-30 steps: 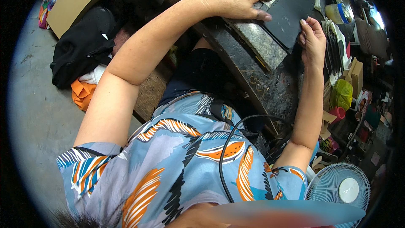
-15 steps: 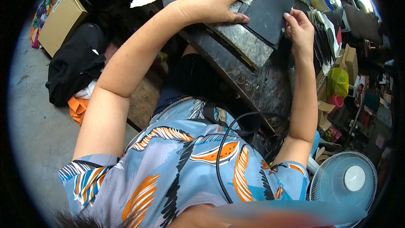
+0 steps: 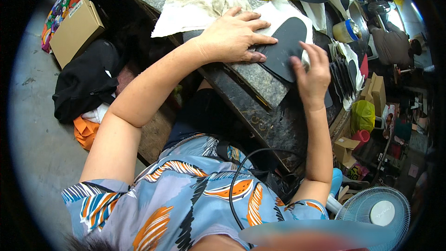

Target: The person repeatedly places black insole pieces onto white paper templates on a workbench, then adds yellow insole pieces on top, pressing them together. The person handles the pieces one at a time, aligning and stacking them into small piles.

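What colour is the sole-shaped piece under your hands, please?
Black sole-shaped piece, seen best in the head view.

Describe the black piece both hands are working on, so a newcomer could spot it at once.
Start at the dark stone slab on the workbench. On its far end, between the left hand and the right hand, lies a flat black sole-shaped piece. Unlike the similar black pieces stacked on edge to its right, it lies flat and alone on white paper.
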